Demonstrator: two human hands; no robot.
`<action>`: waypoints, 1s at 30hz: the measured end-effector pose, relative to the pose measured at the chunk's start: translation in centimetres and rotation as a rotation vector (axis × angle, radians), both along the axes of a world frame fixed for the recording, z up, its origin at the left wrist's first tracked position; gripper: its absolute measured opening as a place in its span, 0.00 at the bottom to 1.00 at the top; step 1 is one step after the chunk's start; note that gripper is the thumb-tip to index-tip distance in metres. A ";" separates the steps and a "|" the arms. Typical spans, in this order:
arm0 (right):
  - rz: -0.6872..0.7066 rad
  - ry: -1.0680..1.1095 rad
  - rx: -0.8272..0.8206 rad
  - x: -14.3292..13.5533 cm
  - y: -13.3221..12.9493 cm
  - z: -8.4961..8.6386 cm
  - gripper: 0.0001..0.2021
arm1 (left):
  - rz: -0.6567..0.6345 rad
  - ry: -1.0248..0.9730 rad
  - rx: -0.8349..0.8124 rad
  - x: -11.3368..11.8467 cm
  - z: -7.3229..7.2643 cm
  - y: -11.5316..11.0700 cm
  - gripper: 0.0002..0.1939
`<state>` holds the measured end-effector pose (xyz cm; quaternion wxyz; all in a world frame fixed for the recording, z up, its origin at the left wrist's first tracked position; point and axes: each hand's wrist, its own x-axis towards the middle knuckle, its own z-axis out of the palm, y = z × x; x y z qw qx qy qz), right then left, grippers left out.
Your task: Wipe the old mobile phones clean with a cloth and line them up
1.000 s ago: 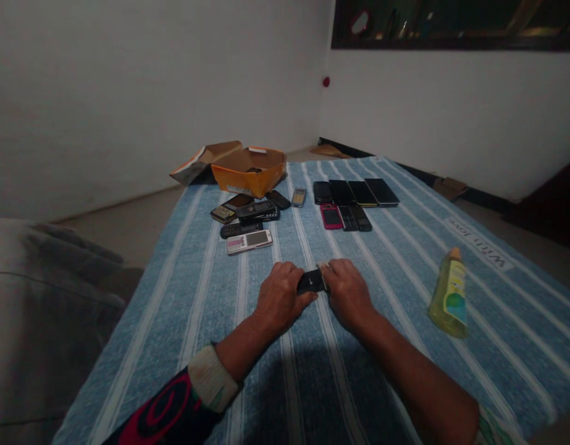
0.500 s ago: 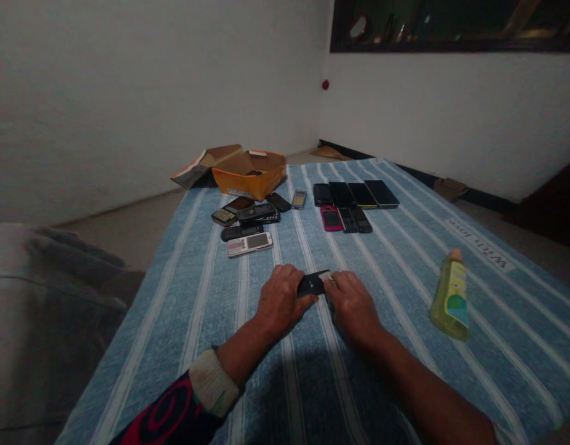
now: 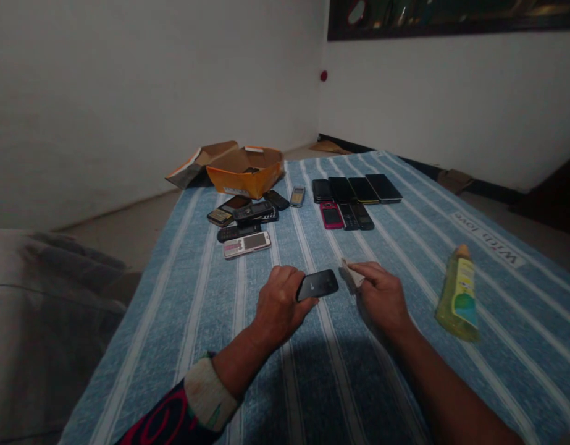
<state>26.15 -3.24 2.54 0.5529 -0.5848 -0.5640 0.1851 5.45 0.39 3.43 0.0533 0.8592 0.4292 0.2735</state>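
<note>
My left hand (image 3: 279, 303) grips a dark mobile phone (image 3: 318, 284) by its left end, the thumb along its near edge. To the right, my right hand (image 3: 381, 296) pinches a small whitish cloth (image 3: 354, 275), apart from the phone. Beyond my left hand lies a loose pile of older phones, with a white and pink keypad phone (image 3: 246, 245) nearest. Farther off to the right, phones are laid out in two rows, among them a pink one (image 3: 331, 216) and a large black one (image 3: 383, 188).
A yellow-green liquid bottle (image 3: 457, 296) lies at the right on the blue striped cloth (image 3: 210, 309). An open orange cardboard box (image 3: 245, 182) stands at the far left, something dark inside. A small silver phone (image 3: 297, 196) lies between the pile and the rows.
My right hand has drawn the cloth off the phone and moved right, uncovering the phone's right end. My left hand still holds the phone. The view has shifted slightly.
</note>
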 end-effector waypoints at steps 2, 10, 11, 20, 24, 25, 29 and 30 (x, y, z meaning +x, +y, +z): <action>0.001 0.120 -0.050 -0.2 -0.1 0.4 0.21 | -0.006 -0.008 0.027 0.0 0.0 0.0 0.13; 0.070 0.879 -0.401 -0.8 0.0 2.1 0.14 | -0.062 -0.033 0.163 0.2 0.2 -0.2 0.11; 0.090 0.934 -0.409 -0.7 0.0 2.1 0.15 | -0.067 -0.035 0.165 0.2 0.2 -0.3 0.11; 0.236 1.084 -0.441 0.1 -0.1 1.8 0.16 | -0.071 -0.032 0.151 0.1 0.3 -0.5 0.10; 0.250 1.090 -0.434 0.2 0.0 1.9 0.17 | -0.071 -0.037 0.162 0.2 0.3 -0.5 0.10; 0.259 1.095 -0.439 0.2 0.0 1.9 0.16 | -0.071 -0.038 0.165 0.2 0.3 -0.5 0.10; 0.319 1.126 -0.442 0.5 -0.1 1.7 0.12 | -0.077 -0.052 0.174 0.3 0.4 -0.5 0.11; 0.330 1.136 -0.435 0.5 -0.2 1.7 0.12 | -0.077 -0.053 0.173 0.3 0.4 -0.6 0.11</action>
